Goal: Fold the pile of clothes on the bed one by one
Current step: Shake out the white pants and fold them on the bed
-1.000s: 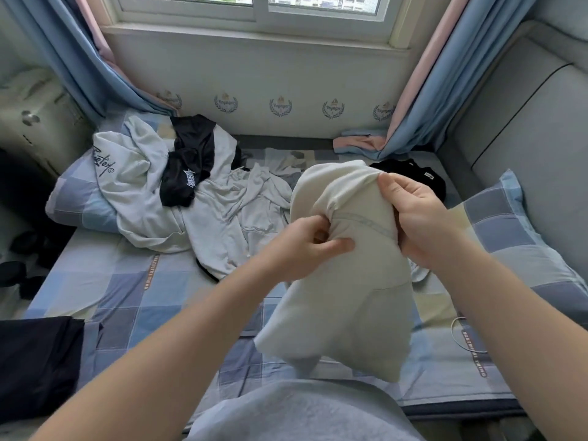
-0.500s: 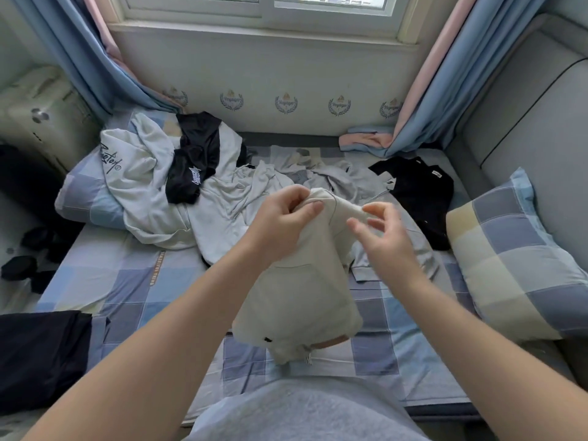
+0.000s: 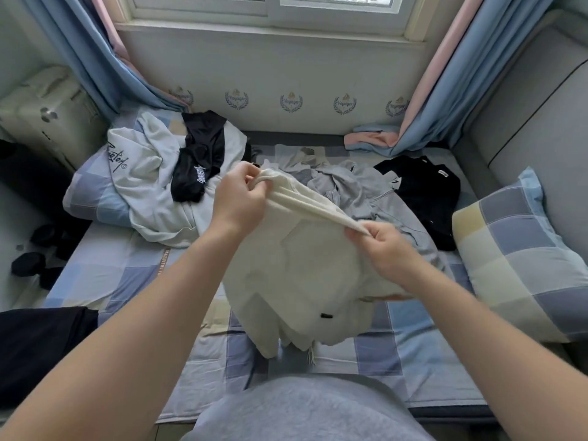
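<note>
Two hands are seen holding a cream garment (image 3: 302, 275) up over the checked bed sheet (image 3: 127, 272). One end of the garment's ribbed top edge is gripped by the left hand (image 3: 237, 202), whose fingers are curled round it. The other end is pinched between the thumb and fingers of the right hand (image 3: 386, 249), which is held lower and further right. The edge is drawn taut in a slanting line between them. The rest of the cloth hangs beneath, with a small black tag (image 3: 326, 315) showing and a drawstring (image 3: 310, 354) dangling at the bottom. Whether the lowest folds touch the sheet cannot be told.

Half a second earlier the hands were held close together at the top of the garment. The right fingers were then loosely spread beside the edge rather than closed on it, and the cloth hung in a narrow bunch. Since then the hands have been drawn apart and the cloth opened out wider.

Behind the garment, the unfolded pile is left on the bed. A pale hoodie (image 3: 140, 176) is topped by a black garment (image 3: 197, 160), and a grey garment (image 3: 359, 192) lies beside a black shirt (image 3: 423, 192). A checked pillow (image 3: 521, 249) is propped at the right.
</note>
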A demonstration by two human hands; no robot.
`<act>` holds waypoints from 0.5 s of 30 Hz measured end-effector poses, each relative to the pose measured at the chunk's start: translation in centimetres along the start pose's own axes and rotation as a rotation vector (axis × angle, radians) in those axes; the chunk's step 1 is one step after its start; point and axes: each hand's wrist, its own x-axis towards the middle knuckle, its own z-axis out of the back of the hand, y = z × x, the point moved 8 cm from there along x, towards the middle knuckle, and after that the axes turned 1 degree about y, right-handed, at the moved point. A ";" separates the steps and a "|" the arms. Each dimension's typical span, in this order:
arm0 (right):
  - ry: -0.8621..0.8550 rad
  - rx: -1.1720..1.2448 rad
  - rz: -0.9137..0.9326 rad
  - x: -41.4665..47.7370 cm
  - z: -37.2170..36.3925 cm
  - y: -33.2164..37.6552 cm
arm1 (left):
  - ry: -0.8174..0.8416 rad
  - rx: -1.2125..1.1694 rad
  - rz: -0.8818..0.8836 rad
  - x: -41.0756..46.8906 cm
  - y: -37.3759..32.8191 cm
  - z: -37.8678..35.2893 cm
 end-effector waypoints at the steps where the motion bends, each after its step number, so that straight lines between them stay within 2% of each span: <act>1: -0.013 0.030 -0.004 0.2 1.0 1.0 | -0.038 0.047 -0.016 -0.3 0.1 0.0; 3: -0.034 0.139 -0.034 0.5 2.8 2.7 | -0.052 0.090 -0.160 -1.5 -1.3 -0.4; 4: -0.026 0.204 -0.053 0.7 3.3 3.3 | 0.033 0.066 -0.225 -2.3 -2.1 -1.3; 5: -0.020 0.268 -0.073 0.9 3.7 3.6 | 0.194 0.033 -0.244 -3.3 -2.6 -2.8; 7: -0.034 0.387 -0.109 1.1 3.9 3.9 | 0.580 -0.050 -0.144 -6.3 -2.8 -6.5; 8: -0.048 0.443 -0.124 1.2 3.8 3.9 | 0.698 -0.068 -0.068 -7.7 -2.4 -8.1; 9: -0.058 0.498 -0.136 1.4 3.6 3.7 | 0.724 -0.057 -0.035 -8.5 -2.0 -9.1; 12: -0.070 0.626 -0.152 1.8 3.2 3.2 | 0.493 -0.073 -0.079 -7.5 -1.6 -9.1; 15: -0.115 0.587 -0.084 2.0 4.2 2.2 | 0.298 -0.249 0.047 -5.4 -0.4 -6.6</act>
